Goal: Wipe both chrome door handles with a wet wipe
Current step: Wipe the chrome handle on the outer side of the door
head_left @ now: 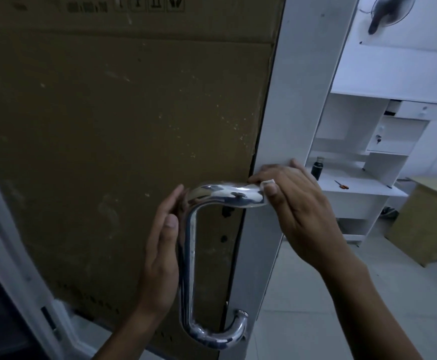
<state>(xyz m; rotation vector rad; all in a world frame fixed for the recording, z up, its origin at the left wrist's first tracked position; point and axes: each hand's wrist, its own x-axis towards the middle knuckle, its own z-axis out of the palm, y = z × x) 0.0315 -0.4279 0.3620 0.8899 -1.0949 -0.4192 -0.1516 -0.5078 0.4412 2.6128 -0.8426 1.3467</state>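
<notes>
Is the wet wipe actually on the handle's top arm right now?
Touching. The head view shows the right hand pressing the wet wipe around the chrome handle beside the door frame.

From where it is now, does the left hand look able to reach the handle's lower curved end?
Probably yes. The left hand rests against the chrome handle bar, and nothing blocks the bar down to the bend.

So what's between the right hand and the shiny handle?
A white wipe: the head view shows the right hand pinching it around the top arm of the chrome handle.
</notes>
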